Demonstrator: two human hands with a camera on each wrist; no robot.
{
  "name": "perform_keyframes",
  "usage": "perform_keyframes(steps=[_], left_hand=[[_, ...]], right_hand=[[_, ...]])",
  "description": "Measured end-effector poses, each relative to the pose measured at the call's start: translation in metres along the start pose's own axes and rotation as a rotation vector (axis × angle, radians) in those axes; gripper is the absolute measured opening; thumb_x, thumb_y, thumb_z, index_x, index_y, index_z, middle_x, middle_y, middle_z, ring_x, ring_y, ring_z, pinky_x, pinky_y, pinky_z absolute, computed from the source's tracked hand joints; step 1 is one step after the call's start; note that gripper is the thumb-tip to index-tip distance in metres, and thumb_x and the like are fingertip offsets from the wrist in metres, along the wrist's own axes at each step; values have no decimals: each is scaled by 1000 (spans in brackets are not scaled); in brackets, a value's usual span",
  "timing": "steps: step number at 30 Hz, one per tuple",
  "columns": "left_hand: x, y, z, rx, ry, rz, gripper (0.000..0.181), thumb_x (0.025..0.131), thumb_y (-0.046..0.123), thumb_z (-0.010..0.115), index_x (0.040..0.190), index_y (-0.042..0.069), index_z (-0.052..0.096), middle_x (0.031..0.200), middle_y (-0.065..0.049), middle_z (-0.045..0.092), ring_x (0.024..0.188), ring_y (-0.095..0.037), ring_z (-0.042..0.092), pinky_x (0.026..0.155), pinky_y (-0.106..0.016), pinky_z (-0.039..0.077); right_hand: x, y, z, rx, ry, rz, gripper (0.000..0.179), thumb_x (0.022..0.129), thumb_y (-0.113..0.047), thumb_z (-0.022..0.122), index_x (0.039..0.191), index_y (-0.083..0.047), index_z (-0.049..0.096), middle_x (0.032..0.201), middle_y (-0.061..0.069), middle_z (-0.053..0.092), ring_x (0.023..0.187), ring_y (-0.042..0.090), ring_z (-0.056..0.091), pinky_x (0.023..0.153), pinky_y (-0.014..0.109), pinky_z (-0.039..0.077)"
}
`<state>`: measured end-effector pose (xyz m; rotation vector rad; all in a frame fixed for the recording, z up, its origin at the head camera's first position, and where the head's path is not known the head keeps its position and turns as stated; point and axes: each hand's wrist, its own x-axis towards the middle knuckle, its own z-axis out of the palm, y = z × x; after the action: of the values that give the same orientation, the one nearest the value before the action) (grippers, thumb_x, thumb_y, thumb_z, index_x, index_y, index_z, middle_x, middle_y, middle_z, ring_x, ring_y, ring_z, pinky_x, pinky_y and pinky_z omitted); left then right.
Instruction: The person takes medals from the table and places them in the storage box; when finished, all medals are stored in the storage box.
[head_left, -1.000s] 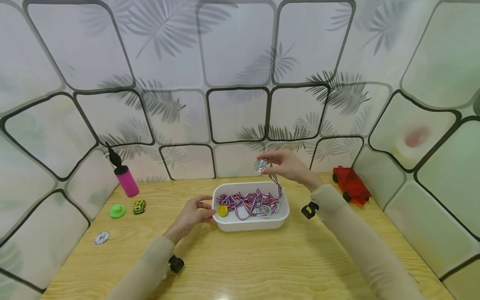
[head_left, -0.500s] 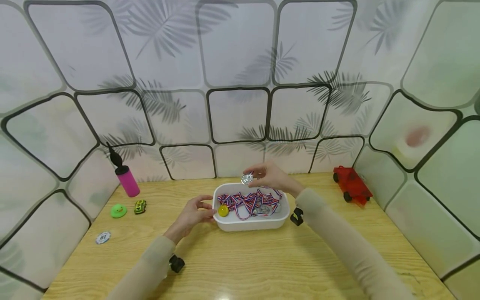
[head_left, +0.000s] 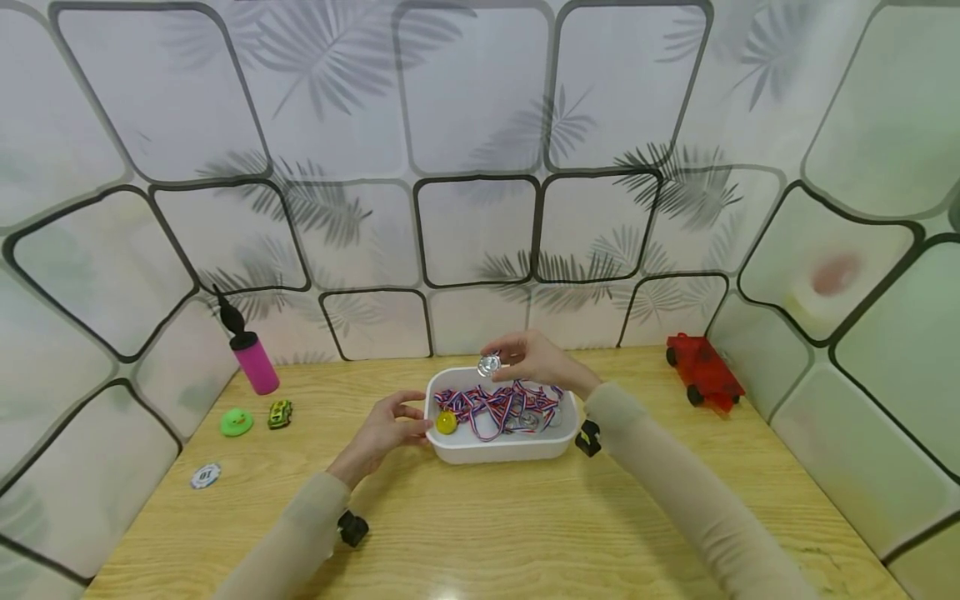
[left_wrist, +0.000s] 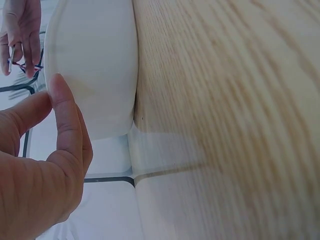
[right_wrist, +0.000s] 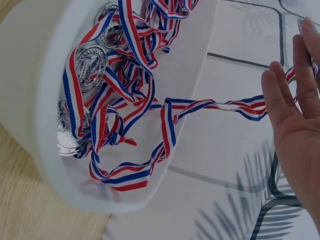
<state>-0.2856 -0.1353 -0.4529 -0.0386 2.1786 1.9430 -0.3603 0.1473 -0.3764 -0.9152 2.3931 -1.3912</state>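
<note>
A silver medal (head_left: 489,365) is pinched between the thumb and fingers of my right hand (head_left: 542,361), just above the back rim of a white plastic bin (head_left: 502,453). Its red, white and blue ribbon (right_wrist: 200,105) runs down into the bin, as the right wrist view shows. My left hand (head_left: 384,427) pinches the bin's left rim with thumb and fingertips. Inside lie tangled striped ribbons (head_left: 472,402), a gold medal (head_left: 446,422) at the left end and several silver medals (right_wrist: 91,69) toward the right. The ribbons partly cover those silver medals.
On the table's left side are a pink pump (head_left: 256,367) with a black top, a green rubber duck (head_left: 236,422), a yellow toy car (head_left: 280,414) and a poker chip (head_left: 206,476). A red toy vehicle (head_left: 703,372) stands at right. Patterned walls (head_left: 480,233) enclose the back and sides.
My right hand has moved left and down with the silver medal, from above the bin's back right to above its back middle. The left hand keeps its place on the bin's rim.
</note>
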Motion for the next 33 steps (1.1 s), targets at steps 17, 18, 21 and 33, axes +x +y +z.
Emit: perform_keyframes(steps=[17, 18, 21, 33], left_hand=[[-6, 5, 0, 0, -30, 30, 57, 88, -7, 67, 139, -6, 43, 104, -18, 56, 71, -17, 65, 74, -38, 61], [-6, 5, 0, -1, -25, 26, 57, 87, -7, 67, 139, -5, 43, 103, -18, 57, 71, -17, 65, 74, -38, 61], [-5, 4, 0, -5, -19, 19, 57, 87, -7, 67, 139, -4, 44, 102, -17, 57, 70, -17, 65, 75, -39, 61], [-5, 4, 0, 1, -35, 21, 57, 88, -6, 67, 139, -5, 43, 103, -18, 57, 71, -17, 65, 76, -39, 61]], right_hand=[[1, 23, 29, 6, -127, 35, 41, 90, -7, 69, 130, -1, 59, 117, 14, 67, 95, 14, 63, 84, 29, 54], [1, 25, 31, 12, -132, 35, 39, 92, -6, 67, 130, 0, 59, 119, 15, 67, 94, 13, 62, 83, 28, 54], [3, 31, 38, 14, -132, 30, 33, 95, -4, 61, 128, 1, 61, 124, 17, 64, 93, 12, 62, 83, 28, 54], [5, 37, 59, -38, -216, 46, 27, 96, -5, 59, 122, -8, 67, 99, 9, 67, 76, 9, 54, 66, 23, 47]])
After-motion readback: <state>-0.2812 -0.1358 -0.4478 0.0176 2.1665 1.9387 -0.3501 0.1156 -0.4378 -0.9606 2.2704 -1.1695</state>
